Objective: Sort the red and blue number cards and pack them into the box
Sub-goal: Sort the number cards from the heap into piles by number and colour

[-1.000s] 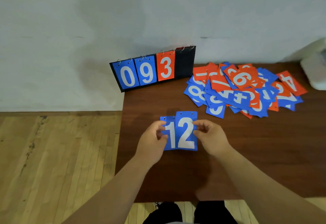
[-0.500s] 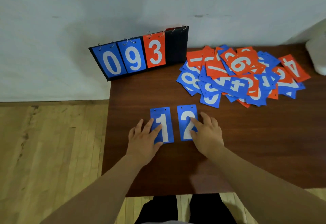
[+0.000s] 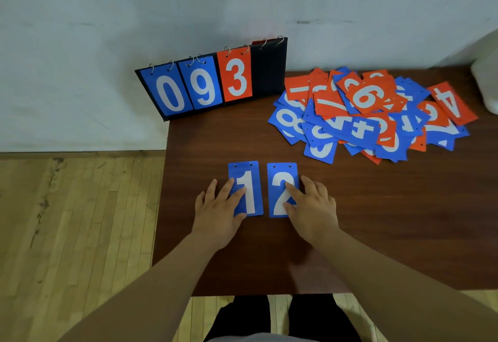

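Note:
Two blue number cards lie flat side by side on the brown table (image 3: 377,220): card "1" (image 3: 249,180) on the left and card "2" (image 3: 280,174) on the right. My left hand (image 3: 218,209) rests flat with straight fingers on the left edge of card "1". My right hand (image 3: 312,207) lies flat with its fingers on the right side of card "2". A loose heap of red and blue number cards (image 3: 372,115) covers the far right part of the table.
A black flip scoreboard (image 3: 269,72) showing blue 0, blue 9 and red 3 stands at the table's far left corner against the wall. A white object (image 3: 485,82) sits at the far right edge. Wooden floor lies left of the table.
A second ago both hands held the two cards overlapping above the table. The cards now lie apart and flat, and both hands have flattened onto them.

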{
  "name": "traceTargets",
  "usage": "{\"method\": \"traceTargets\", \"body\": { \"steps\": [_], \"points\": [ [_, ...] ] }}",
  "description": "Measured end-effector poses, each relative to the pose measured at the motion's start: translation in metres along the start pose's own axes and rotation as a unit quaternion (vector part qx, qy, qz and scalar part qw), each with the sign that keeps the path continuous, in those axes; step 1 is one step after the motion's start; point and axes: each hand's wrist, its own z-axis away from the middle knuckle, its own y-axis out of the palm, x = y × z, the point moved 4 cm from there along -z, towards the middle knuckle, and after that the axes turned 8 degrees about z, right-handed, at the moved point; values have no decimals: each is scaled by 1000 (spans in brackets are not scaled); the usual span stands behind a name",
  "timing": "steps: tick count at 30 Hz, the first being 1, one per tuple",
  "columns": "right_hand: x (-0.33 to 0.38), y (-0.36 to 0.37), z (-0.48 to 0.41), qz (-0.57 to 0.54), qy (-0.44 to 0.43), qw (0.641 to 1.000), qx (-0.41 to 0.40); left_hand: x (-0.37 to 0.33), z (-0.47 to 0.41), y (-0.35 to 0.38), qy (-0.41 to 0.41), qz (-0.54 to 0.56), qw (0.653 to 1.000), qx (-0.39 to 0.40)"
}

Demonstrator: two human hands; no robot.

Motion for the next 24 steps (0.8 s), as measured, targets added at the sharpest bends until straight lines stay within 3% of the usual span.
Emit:
{"method": "traceTargets", "body": {
  "steps": [14,24],
  "points": [
    [12,-9,-4,-25,-9,1000,6,9,11,-9,-37,16,999,-10],
    [-137,-70,-27,-74,76,994,-33,-110,-45,-49,2,68,994,-89]
  ]
}}
